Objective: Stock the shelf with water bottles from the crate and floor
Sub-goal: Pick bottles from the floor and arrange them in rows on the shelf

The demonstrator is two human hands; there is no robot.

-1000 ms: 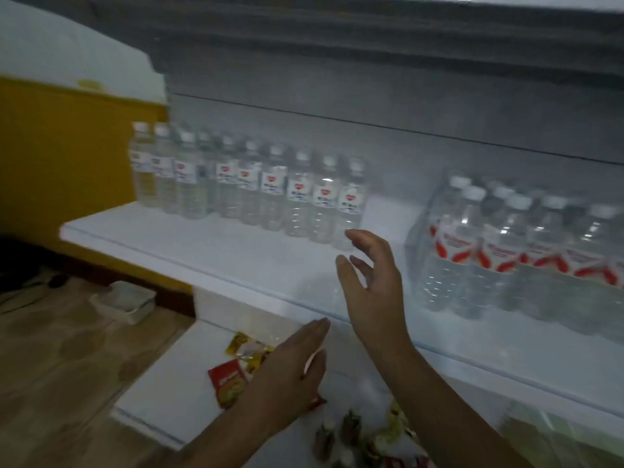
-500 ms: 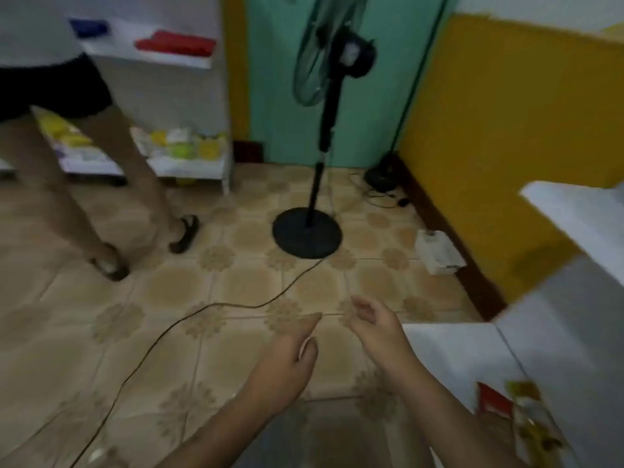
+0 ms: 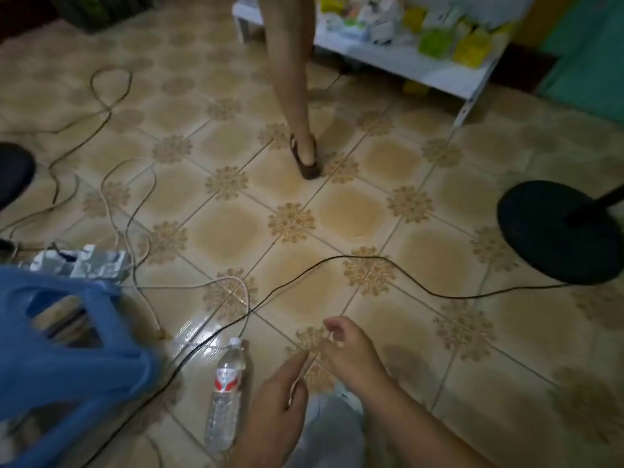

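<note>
A clear water bottle (image 3: 226, 390) with a red and white label and a white cap lies on the tiled floor, cap pointing away from me. My left hand (image 3: 275, 407) hovers just right of it with fingers straight, holding nothing. My right hand (image 3: 351, 352) is beside the left, fingers loosely curled, empty. A blue plastic crate or stool (image 3: 64, 342) fills the lower left, blurred. The water shelf is out of view.
A person's leg and sandal (image 3: 305, 153) stand mid-floor ahead. A black cable (image 3: 371, 261) and pale cords (image 3: 128, 211) snake across the tiles. A fan's round black base (image 3: 557, 231) sits at right. A low white shelf (image 3: 449, 76) with packets is at the back. A grey-white box (image 3: 77, 263) lies behind the blue plastic.
My view has swung from the bottle shelf round to the floor. Both hands dropped low and now hover near a bottle lying on the tiles.
</note>
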